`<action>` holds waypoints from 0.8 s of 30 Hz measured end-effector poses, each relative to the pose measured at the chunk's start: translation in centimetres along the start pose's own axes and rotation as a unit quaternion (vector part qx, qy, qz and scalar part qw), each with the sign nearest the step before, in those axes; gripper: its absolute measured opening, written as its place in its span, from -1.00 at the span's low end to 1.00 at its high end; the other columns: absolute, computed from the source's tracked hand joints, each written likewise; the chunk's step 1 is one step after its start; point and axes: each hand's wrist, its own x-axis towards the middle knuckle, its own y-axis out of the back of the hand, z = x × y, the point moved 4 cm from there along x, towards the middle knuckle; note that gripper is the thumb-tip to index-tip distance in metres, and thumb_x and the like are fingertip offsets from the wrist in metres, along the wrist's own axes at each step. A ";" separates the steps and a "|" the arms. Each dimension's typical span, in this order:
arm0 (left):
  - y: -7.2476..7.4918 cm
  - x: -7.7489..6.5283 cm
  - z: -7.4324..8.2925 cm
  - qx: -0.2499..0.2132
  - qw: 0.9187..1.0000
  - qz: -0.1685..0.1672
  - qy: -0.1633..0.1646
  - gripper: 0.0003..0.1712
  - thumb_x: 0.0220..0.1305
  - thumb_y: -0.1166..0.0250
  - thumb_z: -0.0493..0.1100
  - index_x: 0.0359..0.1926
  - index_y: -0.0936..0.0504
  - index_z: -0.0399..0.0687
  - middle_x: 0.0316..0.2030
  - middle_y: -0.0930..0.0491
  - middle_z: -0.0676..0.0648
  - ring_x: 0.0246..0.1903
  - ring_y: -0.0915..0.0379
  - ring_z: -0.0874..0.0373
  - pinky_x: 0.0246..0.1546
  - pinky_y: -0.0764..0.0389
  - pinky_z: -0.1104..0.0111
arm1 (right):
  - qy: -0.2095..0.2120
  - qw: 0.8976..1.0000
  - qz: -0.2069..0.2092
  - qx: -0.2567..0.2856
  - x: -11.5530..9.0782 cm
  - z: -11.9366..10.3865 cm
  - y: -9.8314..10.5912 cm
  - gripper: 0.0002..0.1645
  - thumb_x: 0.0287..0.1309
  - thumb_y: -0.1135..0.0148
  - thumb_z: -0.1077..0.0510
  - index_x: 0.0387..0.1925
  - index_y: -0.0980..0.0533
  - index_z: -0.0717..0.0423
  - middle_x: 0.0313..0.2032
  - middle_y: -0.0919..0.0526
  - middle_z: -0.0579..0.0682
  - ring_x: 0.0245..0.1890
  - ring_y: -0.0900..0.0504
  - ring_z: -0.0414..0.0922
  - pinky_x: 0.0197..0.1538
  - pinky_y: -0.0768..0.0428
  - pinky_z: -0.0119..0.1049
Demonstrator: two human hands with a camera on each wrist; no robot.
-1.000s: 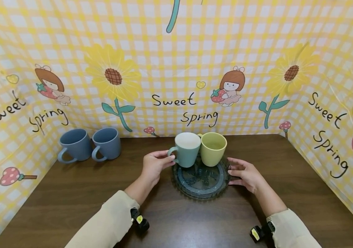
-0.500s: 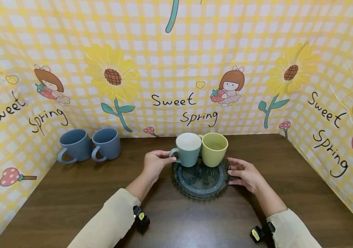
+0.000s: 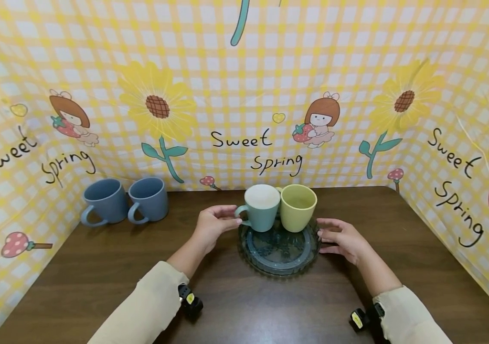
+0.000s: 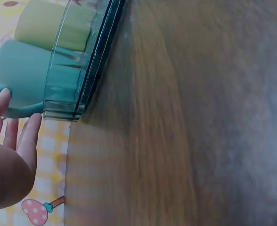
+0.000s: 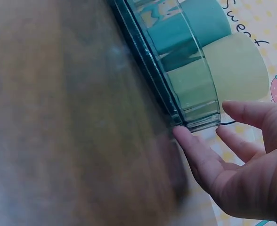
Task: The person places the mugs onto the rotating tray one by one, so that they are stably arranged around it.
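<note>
A teal mug [image 3: 262, 215] with a white inside stands upright in a round, dark see-through tray [image 3: 283, 265], its handle pointing left. Beside it in the tray, at the right, is a yellow-green mug [image 3: 297, 215]. My left hand [image 3: 215, 226] has its thumb and fingers spread apart right at the teal mug's handle [image 4: 23, 112]. On the tray's other side, my right hand [image 3: 344, 240] is spread with its fingertips right at the tray wall [image 5: 202, 120]. The left wrist view shows both mugs' lower parts through the clear wall.
Two blue mugs, one farther left [image 3: 106, 200] and one nearer [image 3: 149, 198], stand at the back left of the brown wooden table [image 3: 244, 310]. A yellow checked cloth [image 3: 236, 95] hangs behind and along both sides.
The teal and yellow-green mugs have shifted slightly right in the tray. My left fingers have loosened from the teal mug's handle. My right hand has drawn slightly right.
</note>
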 end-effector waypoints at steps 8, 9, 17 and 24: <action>0.7 -0.6 0.5 0.030 0.997 -0.056 -0.032 -0.52 0.11 -0.40 -0.47 0.09 -0.55 -0.41 -0.04 -0.61 -0.29 -0.09 -0.60 0.04 -0.09 -0.68 0.30 | 0.002 0.999 -0.012 -0.040 0.9 -1.1 0.1 -0.33 0.32 -0.14 0.28 0.37 -0.17 0.40 0.12 -0.39 0.29 -0.11 -0.53 -0.05 -0.09 -0.69 -0.11; 0.8 -0.6 0.5 0.042 0.997 -0.057 -0.034 -0.51 0.11 -0.41 -0.45 0.09 -0.55 -0.40 -0.03 -0.61 -0.26 -0.05 -0.59 0.02 -0.07 -0.67 0.31 | 0.002 0.999 -0.013 -0.042 1.1 -1.1 0.1 -0.34 0.32 -0.13 0.29 0.37 -0.17 0.40 0.10 -0.40 0.30 -0.12 -0.53 -0.05 -0.09 -0.69 -0.11; 2.4 -1.3 0.3 0.067 0.995 -0.056 -0.051 -0.49 0.09 -0.44 -0.42 0.10 -0.55 -0.38 0.04 -0.58 -0.34 -0.02 -0.58 -0.03 -0.05 -0.66 0.33 | 0.006 0.999 -0.021 -0.041 1.8 -1.0 0.3 -0.38 0.30 -0.12 0.33 0.33 -0.21 0.43 0.14 -0.39 0.37 -0.16 -0.54 -0.09 -0.13 -0.69 -0.12; 3.6 -2.2 0.8 0.085 0.994 -0.046 -0.053 -0.50 0.08 -0.48 -0.33 0.08 -0.60 -0.30 0.01 -0.62 -0.23 0.03 -0.54 -0.04 -0.04 -0.65 0.37 | -0.004 0.999 -0.024 -0.030 2.1 -0.9 0.6 -0.38 0.30 -0.09 0.35 0.35 -0.20 0.41 0.21 -0.37 0.38 -0.14 -0.57 -0.09 -0.12 -0.69 -0.06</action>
